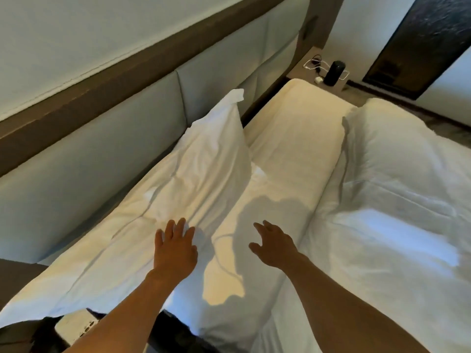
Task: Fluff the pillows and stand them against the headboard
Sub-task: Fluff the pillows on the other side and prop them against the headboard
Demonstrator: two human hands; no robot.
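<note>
A white pillow point(158, 212) leans against the pale padded headboard point(102, 138), one corner pointing up. My left hand point(175, 248) lies flat on its lower part with the fingers spread. My right hand point(274, 244) hovers open over the bare cream mattress sheet point(288, 154) beside the pillow, holding nothing. A second white pillow or folded duvet point(397, 174) lies flat on the bed to the right, away from the headboard.
A bedside shelf point(312, 59) at the far end carries a black cylinder point(336, 72) and white cables point(314, 64). A dark framed panel point(418, 44) stands behind it. A white device point(76, 324) sits at the near bottom left, below the bed edge.
</note>
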